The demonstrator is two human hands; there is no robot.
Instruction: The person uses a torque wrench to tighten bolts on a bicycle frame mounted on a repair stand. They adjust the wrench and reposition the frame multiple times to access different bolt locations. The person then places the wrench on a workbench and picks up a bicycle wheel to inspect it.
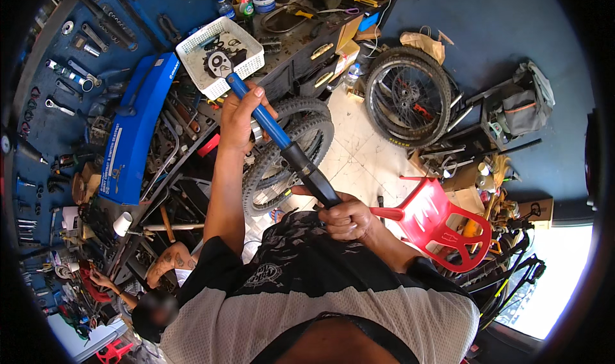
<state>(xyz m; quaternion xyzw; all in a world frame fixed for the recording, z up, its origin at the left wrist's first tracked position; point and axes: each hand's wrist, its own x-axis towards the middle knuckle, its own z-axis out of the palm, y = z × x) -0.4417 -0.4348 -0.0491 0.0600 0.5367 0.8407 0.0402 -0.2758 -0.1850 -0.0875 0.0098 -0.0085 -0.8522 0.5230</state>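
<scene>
A torque wrench (275,131) with a round ratchet head, a blue shaft and a black grip lies slantwise in front of my chest, its head toward the upper left. My left hand (241,115) is closed round the blue shaft just below the head. Lower down, my right hand (346,218) wraps the end of the black grip. Behind the ratchet head stands a white plastic basket (252,67) holding small dark parts. A silvery round piece near my left palm is partly hidden.
A long blue box (137,137) rests on the cluttered workbench, left of the basket. Bicycle wheels (255,183) stand beyond my arms, with more wheels (410,101) by the wall. At right is a red plastic chair (430,214). Another person (154,313) is at lower left.
</scene>
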